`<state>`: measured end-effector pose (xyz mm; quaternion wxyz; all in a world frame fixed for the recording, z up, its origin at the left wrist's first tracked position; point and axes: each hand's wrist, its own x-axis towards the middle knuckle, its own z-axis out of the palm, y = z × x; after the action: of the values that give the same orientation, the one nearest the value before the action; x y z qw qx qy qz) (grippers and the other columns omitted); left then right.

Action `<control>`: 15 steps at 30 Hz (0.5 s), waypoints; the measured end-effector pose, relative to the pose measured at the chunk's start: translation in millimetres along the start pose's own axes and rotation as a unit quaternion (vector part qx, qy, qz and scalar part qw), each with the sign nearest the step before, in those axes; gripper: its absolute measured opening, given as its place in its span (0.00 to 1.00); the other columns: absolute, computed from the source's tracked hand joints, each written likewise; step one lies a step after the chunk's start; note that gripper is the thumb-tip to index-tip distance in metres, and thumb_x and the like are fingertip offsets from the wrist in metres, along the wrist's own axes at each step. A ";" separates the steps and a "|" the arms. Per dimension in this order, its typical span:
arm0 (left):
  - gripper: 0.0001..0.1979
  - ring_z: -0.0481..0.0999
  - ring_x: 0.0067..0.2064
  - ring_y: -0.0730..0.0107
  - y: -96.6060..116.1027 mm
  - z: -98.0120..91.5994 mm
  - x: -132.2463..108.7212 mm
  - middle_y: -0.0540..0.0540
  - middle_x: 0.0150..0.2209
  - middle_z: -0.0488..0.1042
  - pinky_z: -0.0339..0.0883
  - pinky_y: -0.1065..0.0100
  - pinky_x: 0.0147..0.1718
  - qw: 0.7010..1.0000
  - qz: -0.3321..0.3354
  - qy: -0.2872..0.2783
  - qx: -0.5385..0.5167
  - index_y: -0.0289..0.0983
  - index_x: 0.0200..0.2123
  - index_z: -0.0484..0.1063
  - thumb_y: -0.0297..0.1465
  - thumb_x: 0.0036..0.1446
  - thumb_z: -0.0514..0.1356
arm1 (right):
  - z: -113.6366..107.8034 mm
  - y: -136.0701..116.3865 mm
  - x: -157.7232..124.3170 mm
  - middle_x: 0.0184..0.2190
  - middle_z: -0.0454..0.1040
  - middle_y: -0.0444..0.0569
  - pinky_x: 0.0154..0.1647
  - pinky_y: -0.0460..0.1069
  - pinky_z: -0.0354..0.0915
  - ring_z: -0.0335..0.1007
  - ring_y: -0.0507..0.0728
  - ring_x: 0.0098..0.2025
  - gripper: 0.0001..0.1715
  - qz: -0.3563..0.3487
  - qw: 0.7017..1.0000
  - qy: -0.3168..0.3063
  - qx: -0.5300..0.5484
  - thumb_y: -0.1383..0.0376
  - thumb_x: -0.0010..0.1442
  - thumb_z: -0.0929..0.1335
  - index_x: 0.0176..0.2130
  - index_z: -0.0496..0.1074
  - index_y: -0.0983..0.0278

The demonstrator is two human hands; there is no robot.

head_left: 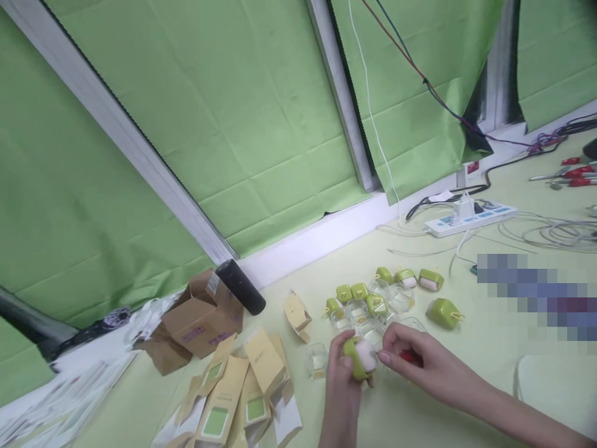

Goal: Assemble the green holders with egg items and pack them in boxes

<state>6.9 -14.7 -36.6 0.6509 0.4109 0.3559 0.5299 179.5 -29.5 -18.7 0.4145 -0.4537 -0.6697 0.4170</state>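
My left hand (344,364) is wrapped around a small rounded green case with a white part (366,356) facing right. Close to that white part, the thumb and fingers of my right hand (410,351) are pinched together. Something red (410,356) shows in the palm of my right hand; its kind is mostly hidden. Behind my hands lie several similar green cases, among them a larger-looking one (444,313) with a yellowish loop and one with a white part (430,280). Clear plastic shells (357,311) stand among them, and another clear shell (317,359) is left of my left hand.
Opened tan packaging boxes (228,392) are heaped at the left front. Behind them are a brown cardboard box (205,314) and a black cylinder (240,286). A white power strip (469,218), loose cables and red-handled tools (581,176) lie at the back right. Green curtains (270,112) hang behind.
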 end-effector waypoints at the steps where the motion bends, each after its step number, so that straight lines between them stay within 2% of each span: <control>1: 0.25 0.70 0.30 0.70 -5.0 1.1 -2.1 0.46 0.35 0.74 0.61 0.72 0.25 1.000 0.006 0.003 0.024 0.39 0.43 0.70 0.45 0.43 0.66 | 0.4 0.8 0.6 0.19 0.56 0.37 0.25 0.46 0.49 0.53 0.51 0.23 0.15 0.008 1.000 0.002 0.015 0.53 0.63 0.63 0.32 0.64 0.61; 4: 0.25 0.71 0.36 0.69 -11.8 1.7 -3.8 0.47 0.35 0.74 0.63 0.71 0.35 0.997 0.037 0.012 0.072 0.38 0.41 0.72 0.44 0.42 0.69 | -0.2 3.1 2.1 0.18 0.58 0.36 0.23 0.46 0.49 0.53 0.50 0.22 0.16 0.032 0.998 -0.004 0.054 0.53 0.60 0.66 0.30 0.64 0.62; 6: 0.26 0.71 0.37 0.68 -12.3 0.2 -1.8 0.46 0.35 0.74 0.63 0.70 0.38 0.996 0.057 0.014 0.072 0.38 0.40 0.73 0.45 0.40 0.69 | -0.8 3.7 2.1 0.17 0.58 0.36 0.23 0.45 0.48 0.52 0.49 0.21 0.17 0.041 0.996 -0.012 0.074 0.53 0.58 0.68 0.29 0.63 0.62; 12: 0.28 0.71 0.39 0.66 -14.6 -2.9 1.3 0.47 0.36 0.74 0.62 0.69 0.41 0.991 0.099 0.015 0.088 0.38 0.42 0.73 0.48 0.39 0.69 | 2.3 5.5 1.0 0.15 0.54 0.33 0.20 0.44 0.47 0.49 0.47 0.18 0.21 0.065 0.990 -0.028 0.122 0.51 0.56 0.70 0.26 0.59 0.61; 15: 0.28 0.71 0.36 0.69 -16.7 0.4 -4.0 0.48 0.35 0.72 0.65 0.70 0.36 0.993 0.085 0.002 0.081 0.40 0.44 0.70 0.48 0.41 0.68 | 5.4 8.8 1.9 0.14 0.53 0.32 0.18 0.44 0.45 0.46 0.47 0.18 0.21 0.065 0.986 -0.039 0.152 0.50 0.55 0.70 0.27 0.60 0.61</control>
<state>13.1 -20.4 -51.5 0.5674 0.4904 0.3625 0.5533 176.2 -26.6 -28.3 0.4245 -0.4114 -0.5832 0.5571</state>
